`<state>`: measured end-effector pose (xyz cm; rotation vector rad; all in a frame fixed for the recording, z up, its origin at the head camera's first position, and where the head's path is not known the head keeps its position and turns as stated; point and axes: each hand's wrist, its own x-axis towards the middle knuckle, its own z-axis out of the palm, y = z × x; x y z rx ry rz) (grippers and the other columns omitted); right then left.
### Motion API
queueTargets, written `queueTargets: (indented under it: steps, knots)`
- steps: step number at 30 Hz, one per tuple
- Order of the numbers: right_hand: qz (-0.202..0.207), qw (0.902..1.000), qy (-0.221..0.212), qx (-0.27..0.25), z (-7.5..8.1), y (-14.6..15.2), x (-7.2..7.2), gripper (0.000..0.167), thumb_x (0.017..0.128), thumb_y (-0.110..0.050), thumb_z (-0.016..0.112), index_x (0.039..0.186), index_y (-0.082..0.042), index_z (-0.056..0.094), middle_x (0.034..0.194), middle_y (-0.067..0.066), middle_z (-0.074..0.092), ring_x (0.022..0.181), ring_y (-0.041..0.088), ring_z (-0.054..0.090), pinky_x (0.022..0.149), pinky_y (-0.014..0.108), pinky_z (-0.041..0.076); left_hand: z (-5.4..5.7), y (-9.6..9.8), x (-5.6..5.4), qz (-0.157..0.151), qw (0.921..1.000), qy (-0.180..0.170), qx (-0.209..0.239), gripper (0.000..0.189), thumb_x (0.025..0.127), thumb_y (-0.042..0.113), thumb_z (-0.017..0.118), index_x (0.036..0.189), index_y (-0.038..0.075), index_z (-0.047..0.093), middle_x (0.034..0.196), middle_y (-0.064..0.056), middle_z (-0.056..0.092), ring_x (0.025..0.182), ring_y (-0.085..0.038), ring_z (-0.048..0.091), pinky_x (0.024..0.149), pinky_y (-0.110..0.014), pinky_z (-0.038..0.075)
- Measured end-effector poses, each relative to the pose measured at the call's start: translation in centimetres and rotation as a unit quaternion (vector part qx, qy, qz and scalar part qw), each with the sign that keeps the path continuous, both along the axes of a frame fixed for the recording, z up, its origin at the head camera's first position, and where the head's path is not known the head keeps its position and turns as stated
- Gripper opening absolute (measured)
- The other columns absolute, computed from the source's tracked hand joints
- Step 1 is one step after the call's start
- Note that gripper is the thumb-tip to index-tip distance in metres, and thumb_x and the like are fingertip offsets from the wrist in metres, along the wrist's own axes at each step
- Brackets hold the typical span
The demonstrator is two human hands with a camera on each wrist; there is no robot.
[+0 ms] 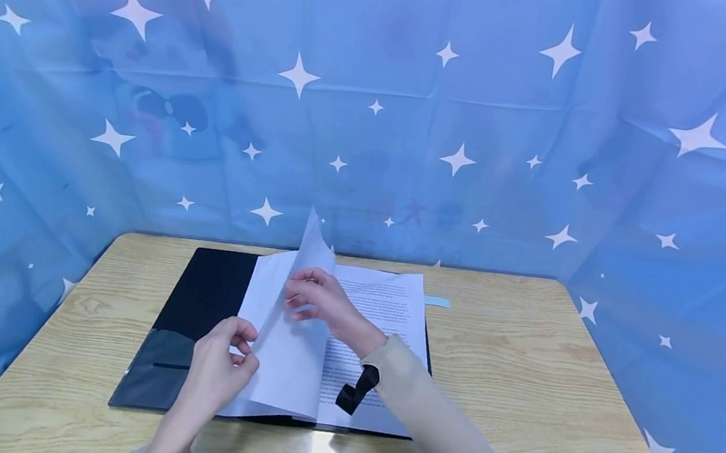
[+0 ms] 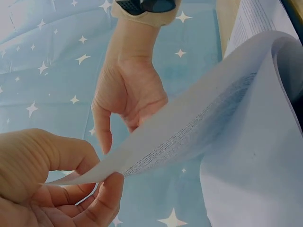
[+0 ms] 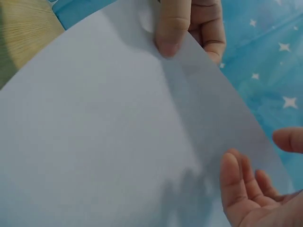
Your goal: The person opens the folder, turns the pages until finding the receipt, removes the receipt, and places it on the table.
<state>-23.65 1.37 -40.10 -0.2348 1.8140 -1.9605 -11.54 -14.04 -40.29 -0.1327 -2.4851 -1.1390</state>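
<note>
A black folder (image 1: 211, 288) lies open on the table, with a stack of papers in it. One white sheet (image 1: 294, 357) is lifted and curves up from the printed page (image 1: 380, 311) on the right. My left hand (image 1: 219, 363) pinches this sheet's edge between thumb and fingers, as the left wrist view also shows. Print shows on the sheet's underside in that view. Farther up the same edge is my right hand (image 1: 321, 300), its fingers loosely bent and thumb apart. In the right wrist view the right hand (image 3: 260, 198) overlaps the sheet without gripping it.
The wooden table (image 1: 521, 372) extends on both sides of the folder. A pale blue tab (image 1: 438, 301) sticks out at the folder's right. Behind the table hangs a blue curtain (image 1: 373, 138) with white stars.
</note>
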Motion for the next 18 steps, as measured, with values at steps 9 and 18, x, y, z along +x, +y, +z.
queueTargets:
  steps: [9,18]
  knots:
    - [0.007,0.9998,-0.002,0.019,-0.4,1.7,-0.5,0.017,0.091,-0.017,0.057,0.101,-0.004,0.056,0.088,0.007,0.060,0.076,0.016,0.062,0.070,0.030,0.054,-0.8,-1.2,-0.1,0.025,0.9994,-0.023,-0.009,0.026,0.062,-0.015,0.060,0.082,0.002,0.057,0.071,-0.004,0.055,0.064,-0.013,0.053,0.054,-0.021,0.048]
    - [0.005,0.9995,0.004,0.029,-1.5,4.0,-1.7,0.026,0.091,-0.015,0.055,0.107,0.006,0.052,0.087,0.007,0.060,0.077,0.016,0.062,0.072,0.029,0.053,-2.1,-2.6,-0.3,0.037,0.9978,-0.049,-0.025,0.025,0.064,-0.014,0.059,0.085,-0.001,0.055,0.074,-0.006,0.056,0.066,-0.015,0.052,0.056,-0.023,0.047]
